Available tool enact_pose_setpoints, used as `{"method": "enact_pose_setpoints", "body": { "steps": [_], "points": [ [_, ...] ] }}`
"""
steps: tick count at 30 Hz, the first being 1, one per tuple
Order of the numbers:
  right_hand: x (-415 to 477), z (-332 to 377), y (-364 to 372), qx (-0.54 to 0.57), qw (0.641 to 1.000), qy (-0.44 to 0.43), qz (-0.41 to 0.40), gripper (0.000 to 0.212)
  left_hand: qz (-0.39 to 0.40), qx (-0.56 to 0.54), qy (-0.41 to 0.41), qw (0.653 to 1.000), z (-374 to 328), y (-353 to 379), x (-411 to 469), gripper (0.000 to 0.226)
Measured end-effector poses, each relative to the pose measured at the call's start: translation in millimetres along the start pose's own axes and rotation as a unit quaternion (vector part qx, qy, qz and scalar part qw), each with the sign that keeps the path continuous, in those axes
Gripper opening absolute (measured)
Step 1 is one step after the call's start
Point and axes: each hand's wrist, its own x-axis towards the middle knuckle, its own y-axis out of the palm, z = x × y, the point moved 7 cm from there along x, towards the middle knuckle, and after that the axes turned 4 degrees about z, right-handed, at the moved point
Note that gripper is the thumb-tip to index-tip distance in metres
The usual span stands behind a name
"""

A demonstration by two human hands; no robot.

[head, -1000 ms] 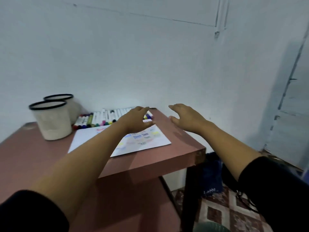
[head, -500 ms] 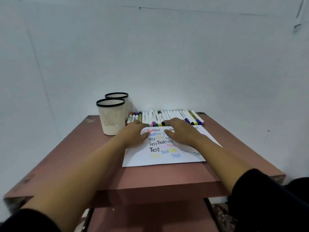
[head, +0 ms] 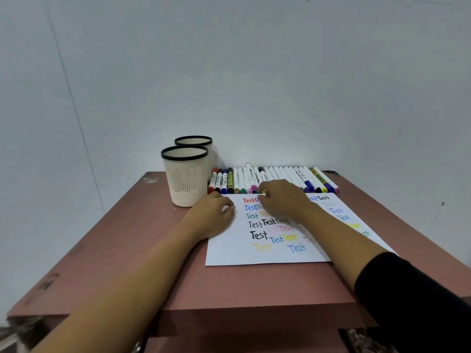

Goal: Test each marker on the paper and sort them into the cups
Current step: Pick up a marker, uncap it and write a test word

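A white paper (head: 265, 254) covered with coloured "Test" words lies on the reddish table (head: 142, 240). Behind it, a row of several markers (head: 290, 174) lies side by side against the wall, caps toward me. Two cream cups with black rims stand at the left, the near cup (head: 184, 179) in front of the far cup (head: 194, 141). My left hand (head: 212, 216) rests on the paper's left edge with fingers loosely bent and holds nothing. My right hand (head: 283, 197) hovers over the paper's top edge, its bent fingertips at the marker caps; whether they pinch one is hidden.
A white wall rises directly behind the markers and cups. The table's front edge is near me, with a lower shelf (head: 229, 345) under it. Bare tabletop lies left of the paper and in front of it.
The view has swung left and centred on the table. Both hands came down from above the table's right corner; the left settled on the paper's edge, the right reached to the marker caps.
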Motion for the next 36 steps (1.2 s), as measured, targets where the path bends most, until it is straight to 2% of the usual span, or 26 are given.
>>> {"method": "enact_pose_setpoints", "body": {
  "steps": [5,10,12,15,20,23,26,28,30,33,36],
  "points": [
    [27,7,11,-0.065,0.998,-0.011,-0.024,0.041,-0.019,-0.024,0.005,1.0,2,-1,0,0.029],
    [40,14,16,-0.122,0.992,-0.024,-0.021,0.024,-0.039,-0.058,-0.003,0.998,4,-6,0,0.027],
    [42,13,17,-0.122,0.991,-0.029,-0.038,0.023,-0.041,-0.062,-0.004,0.997,5,-7,1,0.027],
    [43,8,14,-0.072,0.995,-0.034,-0.066,0.028,-0.05,-0.065,-0.002,0.997,5,-9,2,0.028],
    [30,5,-14,0.091,0.984,-0.034,-0.147,0.029,-0.072,-0.077,-0.007,0.994,6,-15,1,0.029],
    [8,1,-44,0.24,0.942,-0.014,-0.235,0.026,-0.084,-0.089,-0.008,0.993,5,-17,0,0.029],
    [-15,-6,-63,0.383,0.876,0.025,-0.292,0.017,-0.1,-0.094,0.005,0.991,0,-21,-2,0.032],
    [-26,-11,-65,0.464,0.828,0.056,-0.309,0.023,-0.119,-0.095,0.026,0.988,-5,-25,-4,0.036],
    [-35,-17,-58,0.519,0.79,0.1,-0.312,0.029,-0.125,-0.108,0.049,0.985,-10,-27,-6,0.045],
    [-40,-23,-35,0.594,0.735,0.157,-0.287,0.034,-0.079,-0.101,0.054,0.99,-16,-21,-7,0.059],
    [-39,-23,-19,0.659,0.681,0.192,-0.256,0.035,-0.06,-0.089,0.047,0.993,-21,-19,-8,0.043]
  ]
}}
